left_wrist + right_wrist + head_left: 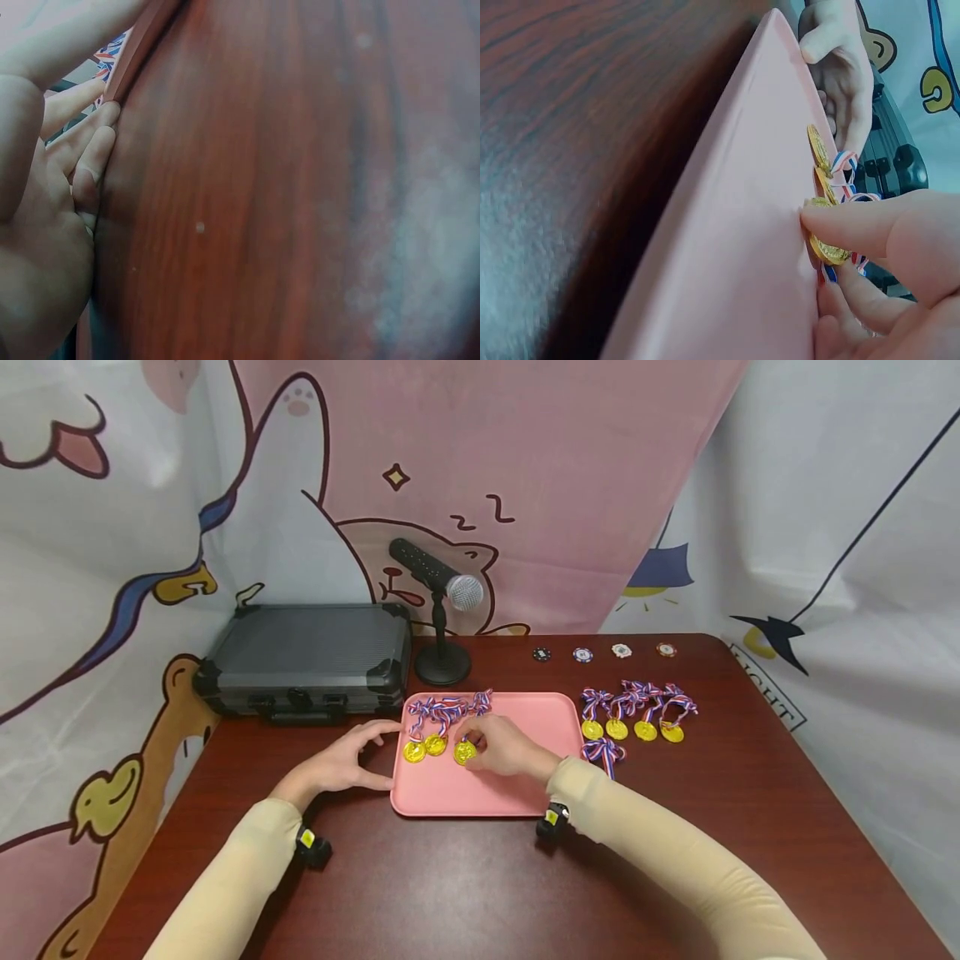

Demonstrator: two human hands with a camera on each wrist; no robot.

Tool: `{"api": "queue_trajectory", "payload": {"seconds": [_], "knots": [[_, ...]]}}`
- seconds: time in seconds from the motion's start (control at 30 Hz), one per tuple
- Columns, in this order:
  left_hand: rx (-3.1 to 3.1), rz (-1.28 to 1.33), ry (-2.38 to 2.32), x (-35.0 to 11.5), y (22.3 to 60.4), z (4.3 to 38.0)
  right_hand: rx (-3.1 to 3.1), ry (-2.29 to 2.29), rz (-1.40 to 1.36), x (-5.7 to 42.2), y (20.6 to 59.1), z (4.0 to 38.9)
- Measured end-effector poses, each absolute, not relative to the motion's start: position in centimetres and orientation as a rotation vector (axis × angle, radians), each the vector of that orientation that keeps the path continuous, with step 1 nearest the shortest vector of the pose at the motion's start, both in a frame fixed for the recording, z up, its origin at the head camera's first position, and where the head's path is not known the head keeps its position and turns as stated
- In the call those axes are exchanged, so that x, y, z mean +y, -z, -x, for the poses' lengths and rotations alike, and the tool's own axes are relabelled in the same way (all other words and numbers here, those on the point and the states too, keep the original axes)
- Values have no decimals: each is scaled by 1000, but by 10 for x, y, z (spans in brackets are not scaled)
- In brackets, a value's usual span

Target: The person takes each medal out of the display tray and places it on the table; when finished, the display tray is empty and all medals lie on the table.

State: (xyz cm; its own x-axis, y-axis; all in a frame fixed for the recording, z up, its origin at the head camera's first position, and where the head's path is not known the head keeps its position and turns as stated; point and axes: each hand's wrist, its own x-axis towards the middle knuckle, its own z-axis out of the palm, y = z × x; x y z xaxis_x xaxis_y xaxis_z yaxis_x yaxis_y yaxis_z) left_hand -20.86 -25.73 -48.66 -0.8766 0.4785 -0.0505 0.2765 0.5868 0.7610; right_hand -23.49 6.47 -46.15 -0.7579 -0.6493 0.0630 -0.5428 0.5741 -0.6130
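Observation:
A pink tray (517,793) lies on the table. Over its middle, my right hand (506,747) pinches a gold medal (462,752) between thumb and fingers, as the right wrist view also shows; the fingers partly cover its striped ribbon. Two more gold medals, one at the far left (414,752) and one beside it (436,744), lie on the tray with red, white and blue ribbons bunched behind them. At the tray's left edge is my left hand (341,764), thumb and fingers spread, fingertips right at the rim.
Right of the tray lie several gold medals (645,731) with bunched ribbons, and one ribbon bundle (603,752) nearer the sleeve. A grey hard case (315,643) and a microphone (465,592) on a stand (443,662) stand behind. Several poker chips (582,655) line the back edge.

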Motion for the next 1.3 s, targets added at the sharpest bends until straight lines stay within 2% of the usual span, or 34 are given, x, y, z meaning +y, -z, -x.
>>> {"api": "queue_trajectory", "payload": {"seconds": [0.57,0.93,1.3], "knots": [[2556,-625,-1175,-258,487,208,2481,1160,890,104,443,236],[2556,-637,-1184,-258,488,209,2501,1385,841,181,410,238],[2559,-648,-1182,-259,490,210,2554,1370,643,264,385,220]]}}
